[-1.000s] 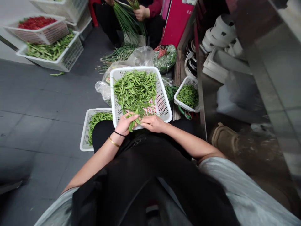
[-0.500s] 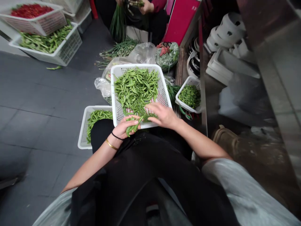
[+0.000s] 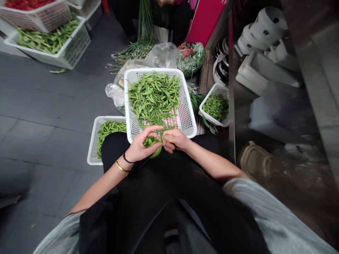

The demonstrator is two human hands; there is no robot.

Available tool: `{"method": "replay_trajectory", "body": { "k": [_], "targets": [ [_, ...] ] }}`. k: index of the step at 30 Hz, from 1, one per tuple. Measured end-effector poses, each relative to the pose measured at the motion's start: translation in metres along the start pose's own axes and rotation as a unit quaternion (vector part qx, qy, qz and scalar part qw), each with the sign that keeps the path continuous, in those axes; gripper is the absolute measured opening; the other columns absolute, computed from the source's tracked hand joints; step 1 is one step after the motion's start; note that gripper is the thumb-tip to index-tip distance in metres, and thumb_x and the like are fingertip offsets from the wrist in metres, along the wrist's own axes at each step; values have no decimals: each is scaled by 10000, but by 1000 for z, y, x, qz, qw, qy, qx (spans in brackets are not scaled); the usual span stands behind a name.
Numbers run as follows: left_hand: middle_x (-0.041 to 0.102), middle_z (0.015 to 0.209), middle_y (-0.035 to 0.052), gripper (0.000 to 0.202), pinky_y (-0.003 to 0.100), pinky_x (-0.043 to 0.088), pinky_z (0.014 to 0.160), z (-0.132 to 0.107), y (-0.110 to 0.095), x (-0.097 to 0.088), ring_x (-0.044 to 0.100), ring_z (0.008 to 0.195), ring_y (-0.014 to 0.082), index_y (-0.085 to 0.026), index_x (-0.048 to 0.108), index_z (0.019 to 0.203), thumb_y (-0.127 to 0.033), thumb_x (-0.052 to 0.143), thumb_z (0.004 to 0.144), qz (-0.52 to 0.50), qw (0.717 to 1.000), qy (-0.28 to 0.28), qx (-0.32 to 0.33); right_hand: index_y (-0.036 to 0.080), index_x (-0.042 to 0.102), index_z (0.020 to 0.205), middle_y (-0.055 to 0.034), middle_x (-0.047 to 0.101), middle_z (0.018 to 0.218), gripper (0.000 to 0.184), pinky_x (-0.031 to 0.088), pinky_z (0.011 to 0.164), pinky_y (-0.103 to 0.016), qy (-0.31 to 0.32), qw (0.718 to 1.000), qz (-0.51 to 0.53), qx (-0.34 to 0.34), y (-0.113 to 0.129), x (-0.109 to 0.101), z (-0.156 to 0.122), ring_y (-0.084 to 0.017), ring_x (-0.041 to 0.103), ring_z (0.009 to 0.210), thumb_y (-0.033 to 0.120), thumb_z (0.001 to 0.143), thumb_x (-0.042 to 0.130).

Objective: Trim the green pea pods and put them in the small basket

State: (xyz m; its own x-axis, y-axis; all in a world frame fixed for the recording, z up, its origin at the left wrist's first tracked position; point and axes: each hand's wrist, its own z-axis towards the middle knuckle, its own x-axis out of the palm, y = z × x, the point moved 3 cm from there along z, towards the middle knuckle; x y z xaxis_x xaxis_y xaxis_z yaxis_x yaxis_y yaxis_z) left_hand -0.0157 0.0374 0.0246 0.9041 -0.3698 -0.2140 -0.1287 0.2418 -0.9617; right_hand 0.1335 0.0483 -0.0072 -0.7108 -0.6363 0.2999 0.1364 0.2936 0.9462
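Flat green pods point(image 3: 149, 141) lie inside the curled left hand point(image 3: 140, 145), clamped by thumb and fingers; just right, the right hand point(image 3: 175, 139) pinches together, anything between hidden.

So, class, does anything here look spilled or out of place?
Yes: a stray bit of green vegetable lies on the tiled floor beside the lower stacked white basket. It looks dropped, since similar-coloured greens sit inside that basket.

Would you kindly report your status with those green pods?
Left fingers holding pods. Right fingers pinched close beside them. Basket just beyond, holding more. Nothing visibly in the way.
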Motion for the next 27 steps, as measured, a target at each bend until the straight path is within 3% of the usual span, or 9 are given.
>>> {"method": "replay_trajectory", "body": {
  "k": [3, 7, 9, 12, 14, 17, 20, 24, 27],
  "targets": [
    [654, 750, 0, 493, 219, 469, 562, 7, 10, -21, 597, 588, 96, -172, 534, 1194, -220, 701, 733, -37, 983, -177, -20, 172, 519, 730, 110, 374, 375, 406, 385, 410, -213, -121, 990, 44, -51, -7, -5, 5, -90, 452, 338, 563, 838, 511],
    [593, 651, -59, 363, 227, 447, 516, 7, 40, -99, 582, 531, 69, -150, 552, 1102, -135, 643, 750, -73, 890, -450, -9, 141, 614, 758, 13, 579, 539, 396, 458, 558, -247, -112, 969, -219, 24, 4, -58, 4, -113, 574, 522, 503, 862, 493],
    [539, 623, -90, 327, 235, 408, 548, -3, 61, -146, 557, 522, 33, -100, 580, 1044, -71, 637, 723, -5, 849, -529, -8, 135, 640, 713, -34, 641, 635, 322, 464, 637, -268, -86, 879, -446, 144, 8, -91, 4, -151, 619, 648, 433, 821, 577],
    [475, 526, -106, 270, 226, 304, 510, -25, 106, -199, 464, 475, 16, -69, 644, 916, -80, 698, 652, 160, 843, -489, -156, 118, 683, 789, -133, 699, 836, 248, 468, 720, -323, -50, 662, -680, 311, 8, -119, 16, -261, 649, 849, 354, 718, 702],
    [459, 472, -99, 252, 242, 308, 514, -40, 141, -216, 507, 480, 57, -87, 658, 885, -159, 727, 654, 209, 848, -388, -294, 118, 685, 903, -167, 695, 963, 307, 468, 754, -334, -42, 612, -732, 298, 4, -111, 40, -280, 641, 929, 399, 796, 622],
    [507, 496, -70, 377, 266, 382, 618, -58, 182, -221, 631, 687, 172, -110, 640, 798, -265, 844, 521, 242, 827, -277, -426, 141, 615, 1100, -145, 672, 1089, 416, 463, 787, -316, -45, 661, -731, 164, -11, -79, 91, -248, 630, 973, 472, 898, 464],
    [557, 573, -56, 399, 283, 429, 709, -64, 186, -220, 636, 800, 196, -137, 595, 744, -258, 872, 484, 212, 840, -320, -385, 99, 603, 1086, -168, 675, 1064, 386, 454, 765, -308, -28, 695, -706, 130, -29, -63, 131, -240, 636, 916, 417, 887, 515],
    [634, 615, -51, 140, 227, 454, 569, -54, 133, -187, 593, 584, 92, -162, 654, 838, -239, 723, 744, 11, 904, -383, -188, 84, 650, 867, -126, 699, 879, 164, 428, 728, -265, -75, 755, -641, 114, -23, -75, 136, -177, 624, 786, 219, 860, 555],
    [700, 694, 29, 228, 204, 450, 465, -30, 86, -125, 588, 521, 90, -132, 697, 901, -325, 685, 780, -120, 931, -280, -202, 112, 641, 813, -34, 672, 739, 84, 423, 689, -233, -153, 816, -555, 42, 3, -76, 102, -121, 588, 676, 174, 825, 585]
  ]
}}
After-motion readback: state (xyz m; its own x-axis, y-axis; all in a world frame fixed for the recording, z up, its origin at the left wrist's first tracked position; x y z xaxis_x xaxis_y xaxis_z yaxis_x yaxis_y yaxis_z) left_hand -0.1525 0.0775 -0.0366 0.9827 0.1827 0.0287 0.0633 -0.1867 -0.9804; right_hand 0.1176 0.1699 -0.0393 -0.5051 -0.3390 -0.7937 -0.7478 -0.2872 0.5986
